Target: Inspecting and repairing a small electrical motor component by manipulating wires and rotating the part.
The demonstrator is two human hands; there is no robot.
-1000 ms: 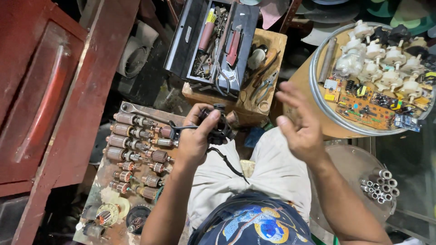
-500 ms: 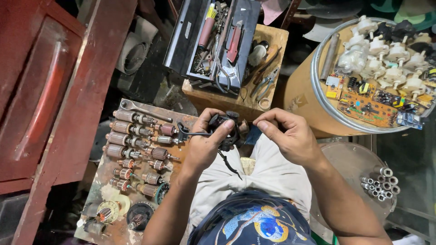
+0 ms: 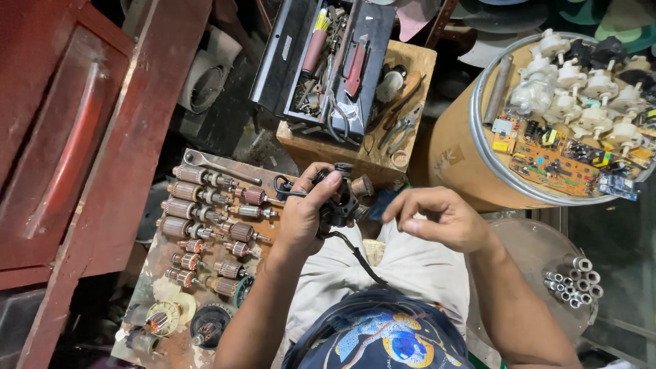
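The left hand [image 3: 304,219] is wrapped tight around a small black motor part [image 3: 339,205], thumb over its top, held above the person's lap; a black cable [image 3: 355,256] trails from it toward the body. The right hand [image 3: 441,220] hovers just beside it, fingers curled loosely, holding nothing that can be made out. Left of the left hand, a rusty board [image 3: 154,266] carries rows of copper-wound armatures [image 3: 198,215] and a wrench [image 3: 219,166]. Beyond both hands, a wooden box [image 3: 410,61] supports an open toolbox [image 3: 273,65] of hand tools. Past the right hand, a drum [image 3: 458,164] holds circuit boards [image 3: 553,160] and white parts [image 3: 581,82].
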